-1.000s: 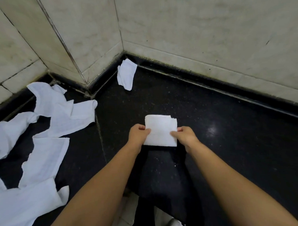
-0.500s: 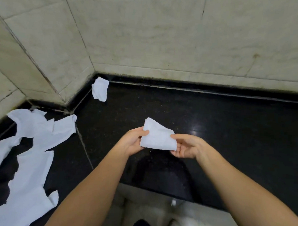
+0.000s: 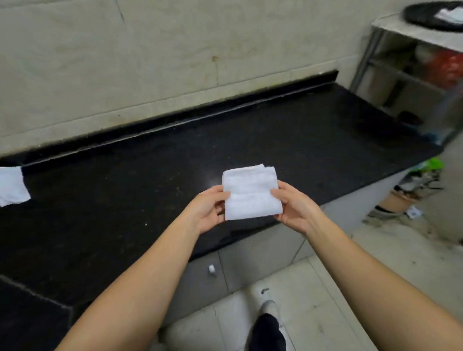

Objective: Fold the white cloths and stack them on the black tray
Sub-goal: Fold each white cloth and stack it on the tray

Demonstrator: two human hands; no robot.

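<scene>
Left hand (image 3: 209,212) pinching the left edge of the folded cloth (image 3: 249,193), thumb on top, fingers curled under. Right hand (image 3: 293,208) doing the same on the right edge. Cloth held up flat between them, a neat little square, hovering above the front edge of the black bench (image 3: 120,206), not touching it.

Further out: another cloth (image 3: 6,186), crumpled, lying way off at the bench's back left, near the wall (image 3: 167,58). Black tray (image 3: 435,16) sitting on top of a shelf unit (image 3: 415,34) past the bench's right end, well apart from the hands, with a white cloth or two (image 3: 454,14) already on it, too blurry to count. Red stuff (image 3: 448,65) tucked inside the shelf below, can't tell what. Some clutter (image 3: 416,183) on the floor (image 3: 336,303) by the bench's right front corner, including something green. Small white scrap (image 3: 211,269) down against the bench's front face. Dark trouser leg and light shoe (image 3: 269,306) at the bottom.
</scene>
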